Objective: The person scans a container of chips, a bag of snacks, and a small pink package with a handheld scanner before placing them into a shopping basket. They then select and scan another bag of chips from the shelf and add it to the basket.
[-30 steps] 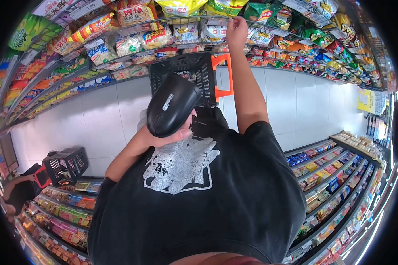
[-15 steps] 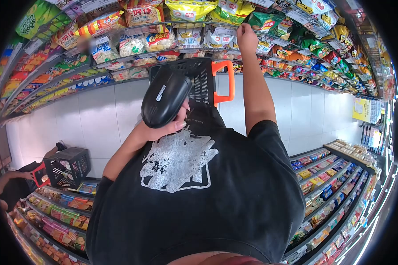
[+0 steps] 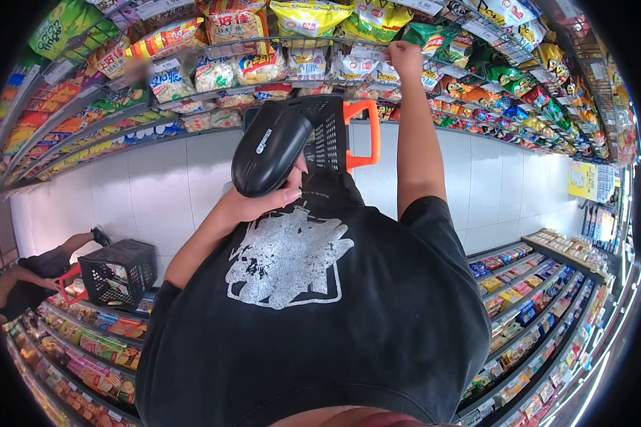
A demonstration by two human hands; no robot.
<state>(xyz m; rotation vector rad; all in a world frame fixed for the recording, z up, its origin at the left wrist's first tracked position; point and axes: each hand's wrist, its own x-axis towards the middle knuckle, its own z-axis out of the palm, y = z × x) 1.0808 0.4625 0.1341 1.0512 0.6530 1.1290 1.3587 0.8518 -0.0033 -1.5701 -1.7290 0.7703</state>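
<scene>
My left hand [image 3: 272,202] is closed around the handle of a black handheld barcode scanner [image 3: 271,149], held in front of my chest with its broad head toward me. Partly behind the scanner is a black shopping basket [image 3: 327,128] with an orange handle [image 3: 374,135]. My right hand [image 3: 406,60] is stretched out to the snack shelf, fingers curled together at the wire front edge beside a price label [image 3: 367,53]. Whatever lies between those fingertips is hidden. Near it are a yellow snack bag [image 3: 374,20] and a green snack bag [image 3: 426,37].
Snack shelves [image 3: 224,87] curve across the front and both sides. Behind me stand low shelves [image 3: 527,299] of packaged goods. At left, another person [image 3: 39,274] is beside a dark basket [image 3: 124,270] on the pale tiled floor [image 3: 157,185].
My right hand has shifted slightly right and down along the shelf edge. The scanner is slightly higher and to the right. The other person and the dark basket at left have moved slightly right.
</scene>
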